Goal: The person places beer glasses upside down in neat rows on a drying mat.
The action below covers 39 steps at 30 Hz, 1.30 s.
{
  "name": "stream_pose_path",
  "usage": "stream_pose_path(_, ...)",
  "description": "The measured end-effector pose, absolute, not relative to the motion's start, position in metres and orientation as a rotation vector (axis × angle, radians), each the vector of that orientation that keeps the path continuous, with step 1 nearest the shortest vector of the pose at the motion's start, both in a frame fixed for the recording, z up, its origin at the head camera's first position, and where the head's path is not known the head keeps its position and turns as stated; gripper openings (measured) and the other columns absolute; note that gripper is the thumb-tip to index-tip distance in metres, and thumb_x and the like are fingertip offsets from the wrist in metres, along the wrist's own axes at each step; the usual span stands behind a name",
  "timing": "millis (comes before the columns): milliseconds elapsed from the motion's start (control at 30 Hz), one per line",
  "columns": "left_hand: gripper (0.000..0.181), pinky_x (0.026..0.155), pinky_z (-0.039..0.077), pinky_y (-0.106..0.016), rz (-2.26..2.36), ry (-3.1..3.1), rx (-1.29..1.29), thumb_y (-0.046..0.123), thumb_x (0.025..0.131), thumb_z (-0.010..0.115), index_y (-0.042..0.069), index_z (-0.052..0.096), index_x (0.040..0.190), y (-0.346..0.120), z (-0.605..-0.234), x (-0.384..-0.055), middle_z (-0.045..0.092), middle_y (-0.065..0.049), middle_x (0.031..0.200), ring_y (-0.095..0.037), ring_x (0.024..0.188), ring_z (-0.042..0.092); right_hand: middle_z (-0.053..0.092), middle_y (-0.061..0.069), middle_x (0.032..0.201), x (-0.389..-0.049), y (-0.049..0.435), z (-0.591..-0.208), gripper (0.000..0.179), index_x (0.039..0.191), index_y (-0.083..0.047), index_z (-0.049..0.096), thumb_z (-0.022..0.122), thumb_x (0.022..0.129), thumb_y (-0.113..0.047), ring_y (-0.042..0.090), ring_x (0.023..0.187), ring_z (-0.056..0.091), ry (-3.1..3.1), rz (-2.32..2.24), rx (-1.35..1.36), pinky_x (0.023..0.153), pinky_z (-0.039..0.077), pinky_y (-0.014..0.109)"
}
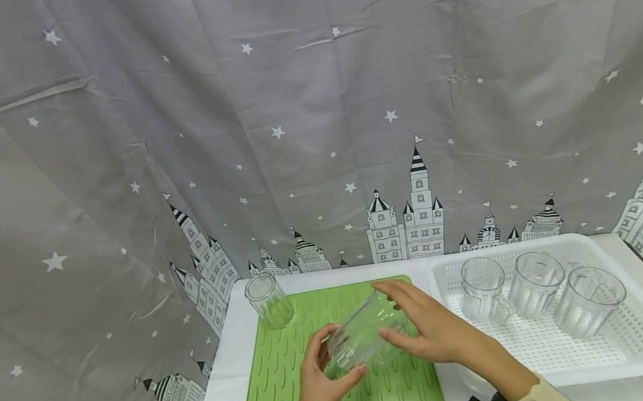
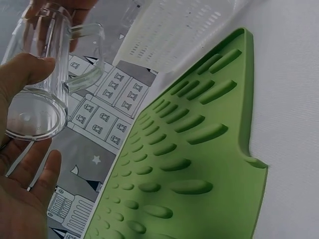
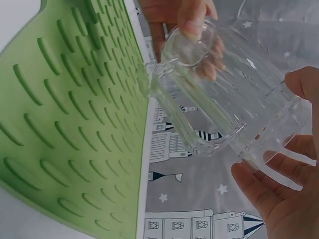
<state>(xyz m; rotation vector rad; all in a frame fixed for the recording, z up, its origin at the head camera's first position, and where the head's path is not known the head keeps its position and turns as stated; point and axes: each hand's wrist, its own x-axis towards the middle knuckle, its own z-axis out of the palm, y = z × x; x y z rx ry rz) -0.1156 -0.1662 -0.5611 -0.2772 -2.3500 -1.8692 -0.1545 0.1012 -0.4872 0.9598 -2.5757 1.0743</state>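
A clear glass mug (image 1: 363, 335) is held tilted in the air over a green drying mat (image 1: 276, 393). My left hand (image 1: 321, 386) grips its base end, the thumb on one side and the fingers on the other. At the rim end, my right hand (image 1: 432, 323) holds the mug between thumb and fingers. The mug's handle (image 2: 92, 57) shows clear of both hands in the left wrist view. In the right wrist view, the left hand (image 3: 192, 22) appears behind the mug's base, opposite the right hand (image 3: 289, 184).
Another clear glass (image 1: 271, 301) stands on the mat's far left corner. To the right, a white perforated basket (image 1: 631, 358) holds several glass mugs (image 1: 531, 290). A grey curtain (image 1: 304, 91) with stars and castles hangs behind the white table (image 1: 225, 391).
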Motion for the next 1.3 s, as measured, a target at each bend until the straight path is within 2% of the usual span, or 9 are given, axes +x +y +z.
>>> stream_pose_path(167,0.083,0.114,0.052,-0.031,-1.843,-2.351,-0.286,0.012,0.077,0.097,0.019,0.057,0.149,-0.167,-0.558,-0.115,0.06,-0.003,0.148,-0.012,0.127,0.068,0.049,-0.002,0.165,-0.154,0.104,-0.492,0.074,0.169,-0.028,0.031,0.066,0.106,-0.044,0.018,0.123,0.069,-2.602,1.13,0.939,0.102,0.063,0.042)
stream_pose_path(267,0.082,0.117,0.05,-0.028,-1.849,-2.352,-0.283,0.012,0.077,0.097,0.02,0.057,0.148,-0.166,-0.555,-0.115,0.059,-0.002,0.148,-0.012,0.13,0.067,0.049,-0.001,0.165,-0.153,0.106,-0.495,0.076,0.17,-0.028,0.031,0.066,0.105,-0.047,0.021,0.128,0.068,-2.617,1.167,0.918,0.105,0.062,0.047)
stream_pose_path(433,0.083,0.116,0.052,-0.027,-1.85,-2.332,-0.316,0.009,0.076,0.097,0.017,0.058,0.149,-0.165,-0.551,-0.115,0.059,-0.004,0.146,-0.01,0.127,0.066,0.047,0.002,0.168,-0.152,0.107,-0.499,0.083,0.171,-0.03,0.026,0.066,0.103,-0.057,0.029,0.14,0.062,-2.666,1.178,0.868,0.111,0.057,0.059)
stream_pose_path(533,0.083,0.114,0.054,-0.027,-1.84,-2.308,-0.349,0.008,0.076,0.096,0.018,0.058,0.149,-0.165,-0.548,-0.116,0.058,-0.007,0.145,-0.011,0.128,0.066,0.045,0.005,0.17,-0.152,0.108,-0.501,0.087,0.172,-0.03,0.024,0.067,0.102,-0.059,0.032,0.139,0.063,-2.689,1.205,0.852,0.109,0.058,0.06)
stream_pose_path(667,0.081,0.112,0.056,-0.026,-1.804,-2.302,-0.368,0.009,0.078,0.096,0.02,0.059,0.149,-0.166,-0.545,-0.117,0.059,-0.006,0.144,-0.013,0.128,0.065,0.046,0.007,0.168,-0.151,0.11,-0.505,0.089,0.172,-0.031,0.023,0.068,0.101,-0.059,0.031,0.133,0.067,-2.715,1.245,0.838,0.104,0.06,0.057)
stream_pose_path(900,0.079,0.11,0.055,-0.028,-1.712,-2.343,-0.348,0.015,0.077,0.098,0.027,0.062,0.146,-0.165,-0.541,-0.116,0.061,-0.001,0.143,-0.013,0.125,0.063,0.047,0.003,0.167,-0.148,0.112,-0.507,0.085,0.171,-0.034,0.024,0.066,0.102,-0.061,0.025,0.13,0.07,-2.745,1.265,0.822,0.103,0.062,0.05)
stream_pose_path(1133,0.081,0.112,0.053,-0.028,-1.713,-2.332,-0.317,0.015,0.076,0.098,0.024,0.063,0.148,-0.164,-0.536,-0.114,0.062,0.0,0.142,-0.011,0.126,0.061,0.048,0.002,0.166,-0.146,0.113,-0.509,0.081,0.17,-0.032,0.029,0.065,0.103,-0.06,0.024,0.126,0.071,-2.746,1.237,0.801,0.101,0.063,0.048)
stream_pose_path(1300,0.08,0.111,0.053,-0.027,-1.707,-2.319,-0.308,0.014,0.076,0.098,0.024,0.063,0.148,-0.163,-0.534,-0.114,0.063,-0.001,0.141,-0.01,0.125,0.062,0.05,0.003,0.164,-0.146,0.115,-0.51,0.08,0.169,-0.026,0.032,0.065,0.104,-0.058,0.025,0.125,0.071,-2.738,1.234,0.799,0.101,0.063,0.048)
